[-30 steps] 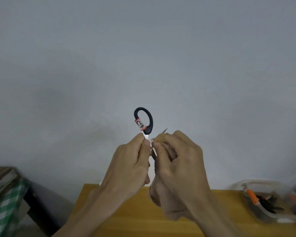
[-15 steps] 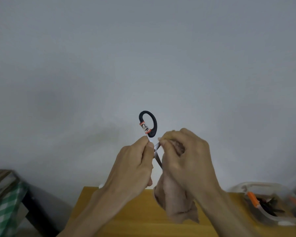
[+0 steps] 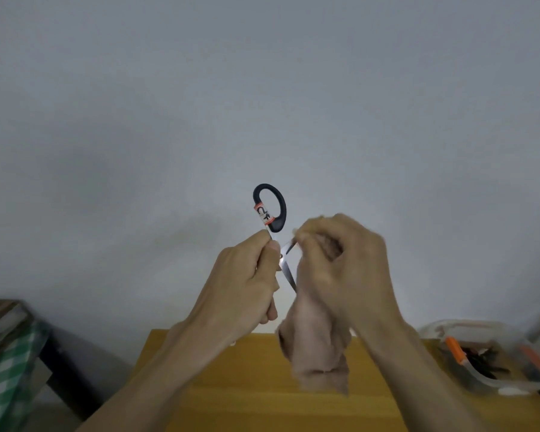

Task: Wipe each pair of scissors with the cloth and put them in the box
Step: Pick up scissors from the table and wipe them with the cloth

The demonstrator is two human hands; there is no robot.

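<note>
Aloft, soft limp cloth (image 3: 317, 347) wraps thin steel scissors (image 3: 270, 213).

Black-handled scissors (image 3: 270, 210), beige cloth (image 3: 317, 347), orange-clipped box (image 3: 487, 360), green-checked fabric (image 3: 3, 372).

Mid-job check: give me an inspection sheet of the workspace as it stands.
Surface: wooden table, low in view.
Job's things: scissors held up, handle loop on top; cloth hanging down; clear box at the table's right, dark and orange items inside.
Clutter: nothing seen.
Grippers: left hand pinches the scissors; right hand grips the cloth against a blade.
Cables: nothing seen.
Surroundings: grey wall; green checked fabric at left.
</note>
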